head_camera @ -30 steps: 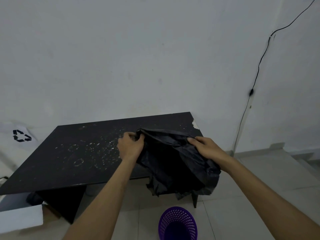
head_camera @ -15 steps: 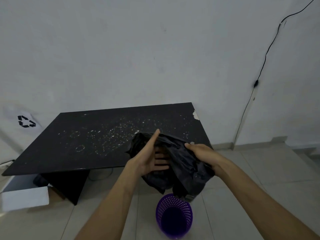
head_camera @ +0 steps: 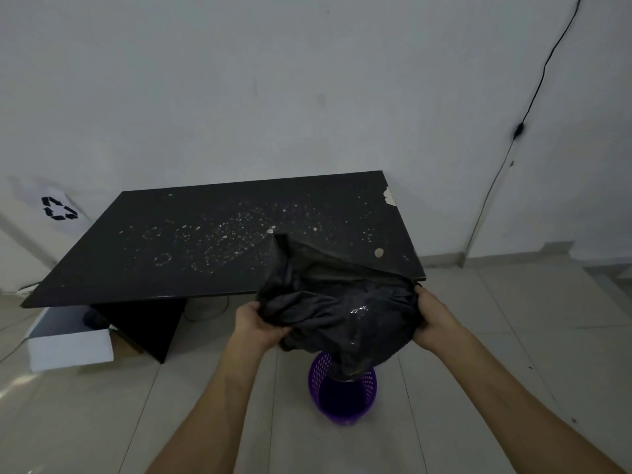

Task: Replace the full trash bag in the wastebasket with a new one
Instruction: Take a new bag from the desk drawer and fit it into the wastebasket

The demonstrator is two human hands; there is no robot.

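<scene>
A white box (head_camera: 68, 347) is seen on the floor at far left, tucked partly under the dark surface (head_camera: 154, 261), which is speckled with pale flecks. A black recycling mark (head_camera: 58, 209) is seen on something white by the wall behind it; what it is printed on is not clear.

The left hand (head_camera: 260, 325) is clamped on the left edge of the black trash bag (head_camera: 342, 309). Its fingers are curled into the plastic and the tips are hidden there.

The trash bag is held in the air in front of the surface's right end and above the purple wastebasket (head_camera: 342, 398). It is stretched between the two hands, long axis roughly left to right and near level. One flap is peaked up and to the left over the surface. A crumpled lower corner is pointed down at the wastebasket's mouth. Whether that corner touches the rim cannot be told, since the far rim is covered by the plastic and the wastebasket is slightly blurred. It is upright on the floor tiles.

The right hand (head_camera: 434, 319) is clamped on the bag's bunched right edge, most of its fingers buried in folds. The hands are kept well apart. Both forearms are cut off by the bottom edge. A thin cable (head_camera: 533, 94) is run down the wall at far right.
</scene>
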